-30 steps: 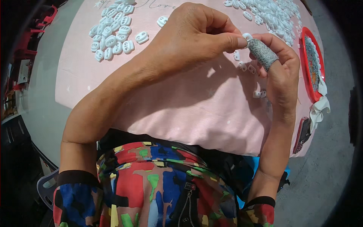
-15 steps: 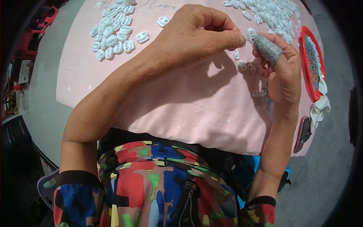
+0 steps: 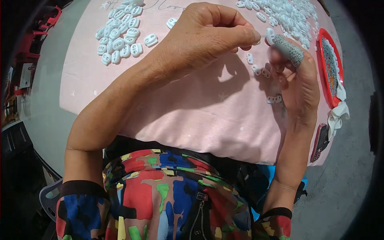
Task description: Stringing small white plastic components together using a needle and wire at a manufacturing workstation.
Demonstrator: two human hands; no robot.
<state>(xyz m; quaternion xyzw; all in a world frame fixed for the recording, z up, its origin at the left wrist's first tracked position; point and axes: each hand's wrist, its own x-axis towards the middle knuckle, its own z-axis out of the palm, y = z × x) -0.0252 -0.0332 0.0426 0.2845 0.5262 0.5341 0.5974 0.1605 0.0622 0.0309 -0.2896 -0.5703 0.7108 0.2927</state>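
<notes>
My left hand (image 3: 222, 34) is closed in a pinch at the upper middle, its fingertips on a small white piece (image 3: 258, 41) that they mostly hide. Close beside it, my right hand (image 3: 298, 74) grips a white oval plastic cord-lock piece (image 3: 271, 36) with two holes, held upright. A thin, spring-like line seems to bridge the gap between the two pieces. One right-hand digit wears a speckled grey finger sleeve (image 3: 294, 52). Below the hands lie several small two-holed white parts (image 3: 250, 58), and another pair (image 3: 274, 99) rests nearer me.
A heap of white cord locks (image 3: 120, 34) lies at the far left, with a single one (image 3: 151, 40) apart. More white parts (image 3: 294, 20) spread at the far right. A red tray (image 3: 321, 68) with grey bits, a white cloth (image 3: 339, 116) and a phone (image 3: 320, 140) line the right edge.
My right fingers have curled and shifted, and the white oval piece has moved slightly right and up. The gap between the hands is a little wider; the left hand has barely moved.
</notes>
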